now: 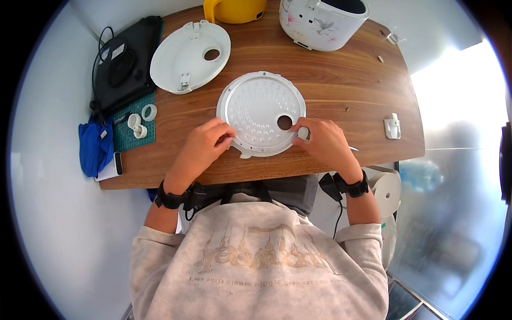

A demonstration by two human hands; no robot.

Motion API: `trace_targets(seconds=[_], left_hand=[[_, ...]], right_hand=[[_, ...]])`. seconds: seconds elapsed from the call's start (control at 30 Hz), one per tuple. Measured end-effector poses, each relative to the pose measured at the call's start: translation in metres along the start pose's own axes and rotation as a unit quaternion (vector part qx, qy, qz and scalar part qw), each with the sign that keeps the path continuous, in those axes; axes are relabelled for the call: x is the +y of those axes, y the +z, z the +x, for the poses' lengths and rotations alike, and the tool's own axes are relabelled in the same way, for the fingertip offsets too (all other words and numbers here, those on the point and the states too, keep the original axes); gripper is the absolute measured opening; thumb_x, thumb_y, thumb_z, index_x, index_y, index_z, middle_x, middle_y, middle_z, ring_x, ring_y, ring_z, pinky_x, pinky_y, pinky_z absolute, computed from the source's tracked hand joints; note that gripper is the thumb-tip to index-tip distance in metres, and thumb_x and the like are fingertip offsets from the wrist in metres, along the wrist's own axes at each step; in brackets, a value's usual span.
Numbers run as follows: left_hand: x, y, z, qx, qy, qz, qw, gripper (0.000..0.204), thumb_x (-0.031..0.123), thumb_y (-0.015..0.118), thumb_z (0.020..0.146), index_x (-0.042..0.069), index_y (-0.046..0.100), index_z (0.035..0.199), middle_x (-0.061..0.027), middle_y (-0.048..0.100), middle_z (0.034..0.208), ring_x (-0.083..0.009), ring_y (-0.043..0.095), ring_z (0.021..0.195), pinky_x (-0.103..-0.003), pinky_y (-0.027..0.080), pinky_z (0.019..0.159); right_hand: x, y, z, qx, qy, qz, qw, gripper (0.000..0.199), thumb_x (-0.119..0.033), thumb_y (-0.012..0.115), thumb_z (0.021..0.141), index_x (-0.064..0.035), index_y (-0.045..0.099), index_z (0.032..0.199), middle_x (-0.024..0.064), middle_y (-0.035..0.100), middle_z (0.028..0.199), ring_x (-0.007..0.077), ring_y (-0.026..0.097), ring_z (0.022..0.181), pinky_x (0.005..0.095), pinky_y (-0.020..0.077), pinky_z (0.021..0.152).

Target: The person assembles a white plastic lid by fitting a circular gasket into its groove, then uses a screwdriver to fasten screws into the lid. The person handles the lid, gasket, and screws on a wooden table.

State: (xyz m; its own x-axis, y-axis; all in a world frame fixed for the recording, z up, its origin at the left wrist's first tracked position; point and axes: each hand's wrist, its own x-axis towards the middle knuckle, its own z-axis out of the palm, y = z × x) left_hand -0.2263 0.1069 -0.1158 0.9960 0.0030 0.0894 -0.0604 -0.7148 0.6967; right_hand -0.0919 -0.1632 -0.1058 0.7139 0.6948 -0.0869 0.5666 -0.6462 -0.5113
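In front of me a round rice cooker lid (256, 106) lies on the table. Its metal inner face is up, dimpled, with one round hole near the lower right. My left hand (205, 141) is closed at the lid's lower left rim, thumb and fingers pinched on the edge. On the opposite side, my right hand (325, 141) grips the rim beside the hole between thumb and forefinger. A thin white stick-like piece (352, 149) pokes out beside the right wrist.
A white lid shell (176, 61) lies far left; the floral rice cooker body (322, 26) and a yellow container (240, 10) stand behind. Left are a black bag (138, 53), green mat (121, 140), tape rolls (149, 112) and blue cloth (96, 149). A white plastic part (392, 128) lies right.
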Motion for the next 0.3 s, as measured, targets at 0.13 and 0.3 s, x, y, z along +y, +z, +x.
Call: trace_targets(seconds=[0.13, 0.3], left_hand=[[0.001, -0.001, 0.005, 0.029, 0.013, 0.034, 0.999, 0.007, 0.005, 0.069, 0.091, 0.003, 0.069, 0.097, -0.0100, 0.067, 0.096, -0.0274, 0.066, 0.080, -0.034, 0.053, 0.072], [0.003, -0.002, 0.003, 0.013, -0.014, 0.058, 0.998, 0.009, 0.008, 0.070, 0.092, 0.004, 0.070, 0.100, -0.0091, 0.069, 0.103, -0.0254, 0.068, 0.085, -0.034, 0.054, 0.075]], right_hand=[[-0.006, 0.000, 0.001, 0.005, 0.014, -0.003, 1.000, 0.024, -0.021, 0.078, 0.084, -0.0118, 0.070, 0.105, 0.0123, 0.071, 0.077, 0.0349, 0.068, 0.076, 0.0448, 0.0529, 0.069], [0.000, 0.010, -0.002, 0.029, -0.003, -0.004, 1.000, 0.033, -0.021, 0.078, 0.085, -0.0120, 0.068, 0.115, 0.0135, 0.073, 0.084, 0.0333, 0.070, 0.080, 0.0443, 0.0534, 0.071]])
